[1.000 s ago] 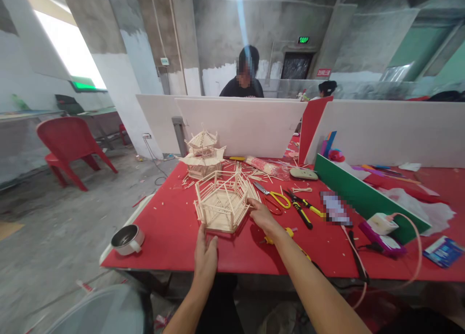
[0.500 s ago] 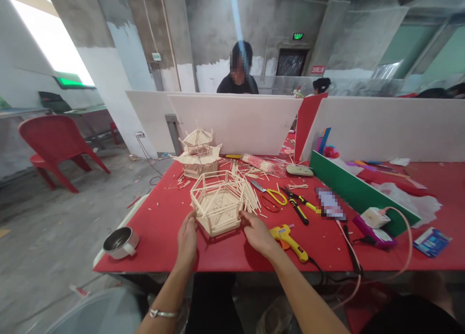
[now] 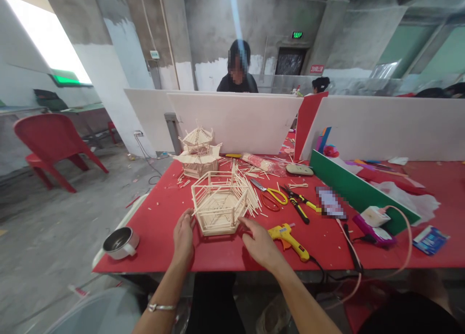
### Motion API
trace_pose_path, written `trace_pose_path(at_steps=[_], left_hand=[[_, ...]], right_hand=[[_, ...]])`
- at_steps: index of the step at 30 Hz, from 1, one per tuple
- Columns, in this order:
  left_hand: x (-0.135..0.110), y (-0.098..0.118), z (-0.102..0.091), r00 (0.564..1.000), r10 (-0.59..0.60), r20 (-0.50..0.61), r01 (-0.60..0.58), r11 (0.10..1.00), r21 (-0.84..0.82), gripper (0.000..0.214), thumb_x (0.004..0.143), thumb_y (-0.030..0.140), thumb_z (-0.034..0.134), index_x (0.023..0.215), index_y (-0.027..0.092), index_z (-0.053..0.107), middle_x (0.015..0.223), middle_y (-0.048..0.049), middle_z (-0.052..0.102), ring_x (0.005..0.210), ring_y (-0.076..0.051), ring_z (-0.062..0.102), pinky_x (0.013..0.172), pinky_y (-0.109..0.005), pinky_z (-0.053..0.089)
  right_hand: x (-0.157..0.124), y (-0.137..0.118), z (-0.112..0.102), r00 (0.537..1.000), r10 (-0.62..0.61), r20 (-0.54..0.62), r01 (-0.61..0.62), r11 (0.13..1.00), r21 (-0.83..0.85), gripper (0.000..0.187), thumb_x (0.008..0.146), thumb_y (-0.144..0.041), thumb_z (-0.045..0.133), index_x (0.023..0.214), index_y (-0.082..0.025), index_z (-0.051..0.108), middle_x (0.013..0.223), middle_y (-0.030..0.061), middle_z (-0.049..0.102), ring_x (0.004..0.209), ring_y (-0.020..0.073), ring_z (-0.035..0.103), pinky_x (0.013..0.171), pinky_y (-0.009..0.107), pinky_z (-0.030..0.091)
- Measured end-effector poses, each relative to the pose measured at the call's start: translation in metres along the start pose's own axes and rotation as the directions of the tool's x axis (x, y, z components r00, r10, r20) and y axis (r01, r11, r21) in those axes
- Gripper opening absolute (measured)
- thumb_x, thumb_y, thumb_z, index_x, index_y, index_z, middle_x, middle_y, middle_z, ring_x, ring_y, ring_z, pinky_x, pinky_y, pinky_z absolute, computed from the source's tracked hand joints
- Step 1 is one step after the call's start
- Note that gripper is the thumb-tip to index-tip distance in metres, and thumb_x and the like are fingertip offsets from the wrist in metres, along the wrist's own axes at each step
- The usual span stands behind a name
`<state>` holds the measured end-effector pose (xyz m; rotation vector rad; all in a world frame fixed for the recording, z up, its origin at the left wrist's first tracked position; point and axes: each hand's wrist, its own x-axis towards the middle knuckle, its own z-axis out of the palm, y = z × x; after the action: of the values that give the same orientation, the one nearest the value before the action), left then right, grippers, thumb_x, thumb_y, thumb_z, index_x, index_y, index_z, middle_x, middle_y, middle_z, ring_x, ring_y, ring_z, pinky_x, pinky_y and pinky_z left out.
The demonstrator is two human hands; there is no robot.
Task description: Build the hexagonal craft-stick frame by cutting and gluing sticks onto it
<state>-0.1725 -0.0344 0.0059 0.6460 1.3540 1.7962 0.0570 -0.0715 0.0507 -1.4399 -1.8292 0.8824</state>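
A hexagonal open frame of pale wooden sticks [image 3: 220, 213], with a floor of sticks, rests on the red table in front of me. My left hand [image 3: 183, 238] is at its left side, fingers loosely stretched, fingertips at the frame's edge. On the other side, my right hand [image 3: 260, 243] points its index finger at the lower right corner and seems to touch it; its other fingers are partly curled. Neither hand is wrapped round the frame. Behind it stands a pagoda model [image 3: 198, 152] of the same sticks, with two tiers of roof.
Loose sticks [image 3: 249, 193] lie right of the frame. Farther right are scissors [image 3: 269, 193], pliers [image 3: 300, 208], a yellow glue gun [image 3: 290, 239] with a cord, and a phone [image 3: 330, 203]. A metal mug [image 3: 121, 242] stands at the left edge. A person [image 3: 238, 70] sits behind the white partition [image 3: 232, 123].
The stick frame has turned on the table, so a different side faces me. Both hands have loosened around it, and the left has shifted slightly outward.
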Motion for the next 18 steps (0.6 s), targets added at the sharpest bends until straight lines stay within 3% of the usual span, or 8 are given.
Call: trace_pose_path(at_steps=[3, 6, 9, 13, 18], left_hand=[[-0.014, 0.003, -0.007, 0.998, 0.027, -0.048, -0.024, 0.998, 0.058, 0.027, 0.085, 0.032, 0.055, 0.103, 0.015, 0.066, 0.115, -0.0109, 0.068, 0.108, -0.021, 0.063, 0.100, -0.039, 0.048], [-0.032, 0.010, -0.015, 0.979, 0.182, -0.089, -0.156, 0.958, 0.242, 0.033, 0.083, 0.042, 0.057, 0.101, 0.016, 0.067, 0.107, -0.0085, 0.068, 0.096, -0.020, 0.064, 0.086, -0.034, 0.052], [-0.053, 0.021, -0.017, 0.940, 0.338, -0.053, -0.294, 0.876, 0.384, 0.031, 0.084, 0.044, 0.057, 0.094, 0.016, 0.068, 0.093, -0.0057, 0.068, 0.087, -0.018, 0.063, 0.077, -0.029, 0.051], [-0.080, 0.032, -0.001, 0.897, 0.422, 0.135, -0.437, 0.796, 0.418, 0.024, 0.086, 0.038, 0.058, 0.090, 0.018, 0.070, 0.080, -0.0028, 0.067, 0.076, -0.016, 0.063, 0.077, -0.027, 0.050], [-0.108, 0.031, 0.034, 0.803, 0.335, 0.493, -0.528, 0.783, 0.329, 0.019, 0.088, 0.031, 0.058, 0.090, 0.017, 0.071, 0.073, -0.0026, 0.068, 0.064, -0.014, 0.062, 0.064, -0.023, 0.049]], right_hand=[[-0.011, 0.002, -0.010, 0.999, 0.026, -0.032, -0.026, 1.000, 0.015, 0.047, 0.080, -0.017, 0.047, 0.124, -0.013, 0.063, 0.122, 0.0115, 0.067, 0.109, 0.0210, 0.064, 0.095, 0.033, 0.049], [-0.021, 0.007, -0.023, 0.996, 0.074, -0.050, -0.072, 0.996, 0.044, 0.038, 0.084, -0.024, 0.048, 0.115, -0.015, 0.068, 0.111, 0.0095, 0.073, 0.098, 0.0197, 0.068, 0.086, 0.030, 0.052], [-0.020, 0.013, -0.040, 0.990, 0.122, -0.065, -0.124, 0.992, -0.030, 0.034, 0.085, -0.030, 0.051, 0.110, -0.018, 0.071, 0.105, 0.0073, 0.075, 0.095, 0.0195, 0.069, 0.084, 0.028, 0.051], [0.001, 0.021, -0.068, 0.962, 0.216, -0.165, -0.259, 0.912, -0.318, 0.031, 0.087, -0.035, 0.051, 0.109, -0.025, 0.071, 0.102, 0.0032, 0.076, 0.096, 0.0202, 0.069, 0.077, 0.027, 0.048], [0.039, 0.026, -0.084, 0.954, 0.229, -0.191, -0.291, 0.855, -0.429, 0.021, 0.084, -0.030, 0.055, 0.091, -0.024, 0.074, 0.092, 0.0040, 0.076, 0.089, 0.0204, 0.068, 0.068, 0.026, 0.042]])
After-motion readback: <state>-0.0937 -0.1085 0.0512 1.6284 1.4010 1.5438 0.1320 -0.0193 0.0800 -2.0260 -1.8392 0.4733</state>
